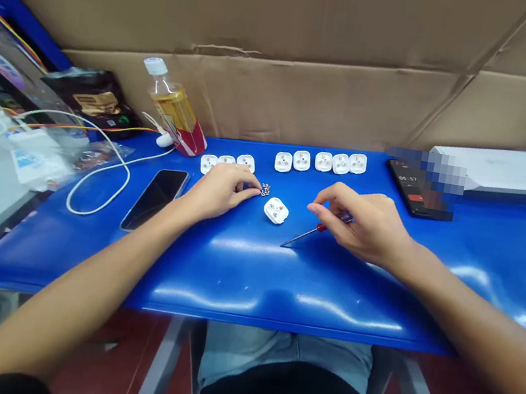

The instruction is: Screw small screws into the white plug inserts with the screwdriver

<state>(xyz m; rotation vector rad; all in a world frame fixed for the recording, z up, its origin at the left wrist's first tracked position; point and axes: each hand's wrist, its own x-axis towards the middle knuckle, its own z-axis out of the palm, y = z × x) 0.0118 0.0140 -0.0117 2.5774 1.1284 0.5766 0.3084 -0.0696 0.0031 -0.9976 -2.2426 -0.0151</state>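
Note:
My left hand [225, 190] rests on the blue table with thumb and forefinger drawn together at the edge of a small heap of screws [265, 189]. Whether a screw is between those fingertips is too small to tell. A screwdriver [322, 227] with a red handle end is in my right hand [363, 223], its shaft slanting down and left so the tip is at the table surface. Between the hands lies a white square plastic piece [275, 211] with metal parts on its face. It is apart from both hands.
Similar white pieces line the back, several at right [324, 161], three at left [245, 163], partly behind my left hand. A drink bottle [177, 110], phone [155, 200] and white cable [129, 166] are left. Another phone [417, 188] and white box [501, 169] are right. Cardboard [278, 99] stands behind.

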